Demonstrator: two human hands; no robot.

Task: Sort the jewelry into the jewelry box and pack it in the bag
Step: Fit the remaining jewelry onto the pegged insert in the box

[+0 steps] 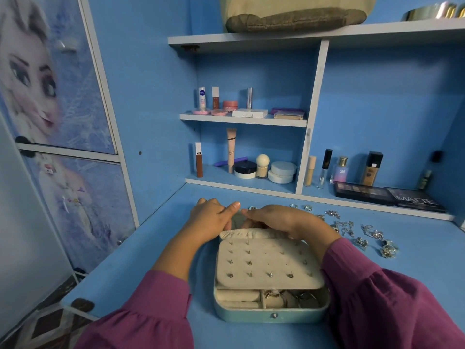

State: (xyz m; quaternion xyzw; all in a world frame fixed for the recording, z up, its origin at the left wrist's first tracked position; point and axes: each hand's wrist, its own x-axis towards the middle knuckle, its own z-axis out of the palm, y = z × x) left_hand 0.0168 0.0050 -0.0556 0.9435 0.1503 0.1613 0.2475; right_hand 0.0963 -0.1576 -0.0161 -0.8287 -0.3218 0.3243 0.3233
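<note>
blue desk (141, 248) and blue shelving fill my view, cosmetics lined up on the shelves. i see the jewelry box (270, 308) lying open near the front edge, its cream earring panel (269, 263) studded with posts. both hands sit at its far edge on the raised lid — left hand (210, 217) with fingers straight, right hand (284, 220) curled over the lid's rim. loose silver jewelry (352, 227) lies scattered just right of the box; a beige bag (294, 13) rests on the top shelf.

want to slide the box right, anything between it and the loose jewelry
In the head view, only bare blue tabletop and the right sleeve separate the jewelry box from the loose jewelry.
</note>
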